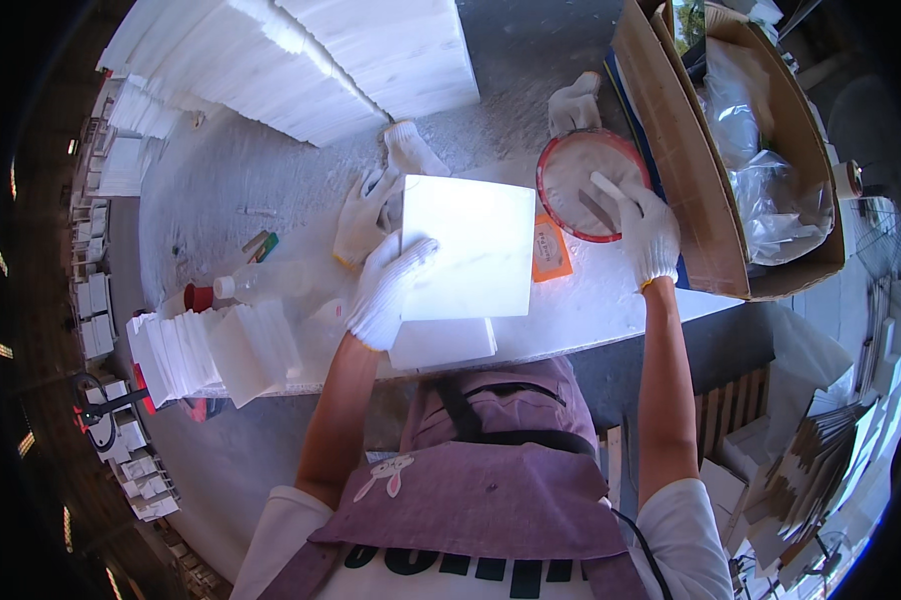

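My left hand (393,285), in a white knit glove, grips the left edge of a white square tile (476,245). The tile is held up over the front of the table, above another white tile (466,341). My right hand (649,232), gloved too, is closed over a red-rimmed round bowl (545,200) of pale powder or paste. In its fingers is a flat grey blade-like tool (598,210), its tip at the bowl's contents. An orange packet (551,250) lies between the tile and the bowl.
Tall stacks of white slabs (271,70) stand at the back left. Tiles stand in a row (206,350) at the front left, near a clear bottle (256,285) and a red cup (199,297). A cardboard box (681,150) holds plastic bags. Loose gloves (575,103) lie about.
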A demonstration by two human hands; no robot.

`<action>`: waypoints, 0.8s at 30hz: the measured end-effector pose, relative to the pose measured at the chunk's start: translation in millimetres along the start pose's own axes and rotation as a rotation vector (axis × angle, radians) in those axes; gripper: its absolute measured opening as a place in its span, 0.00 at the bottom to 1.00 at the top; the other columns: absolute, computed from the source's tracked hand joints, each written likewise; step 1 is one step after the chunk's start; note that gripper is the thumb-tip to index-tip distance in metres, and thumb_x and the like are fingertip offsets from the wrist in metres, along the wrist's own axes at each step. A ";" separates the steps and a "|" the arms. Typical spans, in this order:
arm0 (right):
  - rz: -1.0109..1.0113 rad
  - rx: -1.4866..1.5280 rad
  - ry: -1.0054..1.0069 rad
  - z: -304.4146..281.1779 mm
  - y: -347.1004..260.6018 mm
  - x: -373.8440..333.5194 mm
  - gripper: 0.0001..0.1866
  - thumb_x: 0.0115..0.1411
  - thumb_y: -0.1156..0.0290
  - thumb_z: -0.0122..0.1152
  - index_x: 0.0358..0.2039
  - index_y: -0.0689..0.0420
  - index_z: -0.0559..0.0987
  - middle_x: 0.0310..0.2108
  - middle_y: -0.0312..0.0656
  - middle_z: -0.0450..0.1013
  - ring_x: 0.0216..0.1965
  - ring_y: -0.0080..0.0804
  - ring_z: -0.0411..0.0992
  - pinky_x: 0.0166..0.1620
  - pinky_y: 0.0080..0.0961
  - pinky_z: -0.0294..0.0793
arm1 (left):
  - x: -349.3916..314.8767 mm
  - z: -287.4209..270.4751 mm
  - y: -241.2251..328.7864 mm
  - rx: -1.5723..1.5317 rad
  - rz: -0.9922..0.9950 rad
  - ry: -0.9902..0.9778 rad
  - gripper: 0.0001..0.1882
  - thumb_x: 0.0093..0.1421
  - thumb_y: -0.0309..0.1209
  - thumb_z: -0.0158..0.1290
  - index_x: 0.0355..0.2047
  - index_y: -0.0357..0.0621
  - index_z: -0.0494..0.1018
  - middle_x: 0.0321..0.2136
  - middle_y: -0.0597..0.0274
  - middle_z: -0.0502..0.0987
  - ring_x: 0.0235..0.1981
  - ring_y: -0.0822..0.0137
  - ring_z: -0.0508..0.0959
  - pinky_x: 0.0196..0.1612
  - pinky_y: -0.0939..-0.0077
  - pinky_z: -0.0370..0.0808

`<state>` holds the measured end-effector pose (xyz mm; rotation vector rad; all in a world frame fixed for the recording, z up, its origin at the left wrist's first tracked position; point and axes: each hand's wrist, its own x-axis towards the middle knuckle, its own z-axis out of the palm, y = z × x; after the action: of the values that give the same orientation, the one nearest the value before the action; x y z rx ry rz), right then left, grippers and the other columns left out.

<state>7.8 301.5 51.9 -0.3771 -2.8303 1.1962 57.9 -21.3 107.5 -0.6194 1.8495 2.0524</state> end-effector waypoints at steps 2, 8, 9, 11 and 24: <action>0.011 0.076 -0.009 1.0 2.3 2.0 0.18 0.61 0.59 0.54 0.41 0.57 0.83 0.33 0.49 0.78 0.33 0.42 0.75 0.39 0.32 0.74 | 12.7 8.3 4.3 0.009 -0.004 -0.020 0.10 0.63 0.28 0.56 0.43 0.39 0.76 0.35 0.69 0.77 0.35 0.79 0.76 0.38 0.84 0.74; 0.217 0.619 -0.137 3.9 21.4 6.5 0.14 0.61 0.68 0.59 0.43 0.63 0.82 0.24 0.34 0.74 0.24 0.17 0.67 0.27 0.15 0.66 | 41.4 29.4 16.7 0.127 -0.019 -0.097 0.11 0.64 0.29 0.55 0.45 0.39 0.74 0.38 0.67 0.78 0.39 0.76 0.78 0.43 0.82 0.77; 0.221 0.629 -0.159 2.0 15.5 6.5 0.14 0.61 0.69 0.59 0.43 0.63 0.82 0.24 0.33 0.73 0.24 0.15 0.67 0.27 0.13 0.65 | 45.1 32.8 17.7 0.119 -0.022 -0.103 0.11 0.64 0.29 0.55 0.45 0.39 0.74 0.38 0.67 0.78 0.39 0.76 0.78 0.42 0.82 0.77; 0.164 0.531 -0.208 -5.1 -1.5 3.3 0.14 0.61 0.70 0.59 0.45 0.64 0.81 0.29 0.38 0.77 0.28 0.21 0.72 0.31 0.17 0.71 | 50.9 39.5 17.4 0.103 -0.032 -0.115 0.11 0.64 0.29 0.55 0.45 0.39 0.75 0.37 0.66 0.78 0.38 0.76 0.79 0.41 0.82 0.77; -0.067 -0.156 0.060 8.9 27.4 4.6 0.14 0.62 0.63 0.54 0.40 0.56 0.83 0.40 0.49 0.79 0.40 0.48 0.77 0.44 0.35 0.76 | 40.9 66.0 48.1 0.281 0.093 -0.124 0.12 0.62 0.32 0.58 0.43 0.39 0.77 0.34 0.66 0.79 0.35 0.76 0.79 0.37 0.82 0.77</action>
<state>7.7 314.9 25.9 -0.3163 -2.8680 0.9399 -8.5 36.0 132.8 -0.3312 2.0744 1.7911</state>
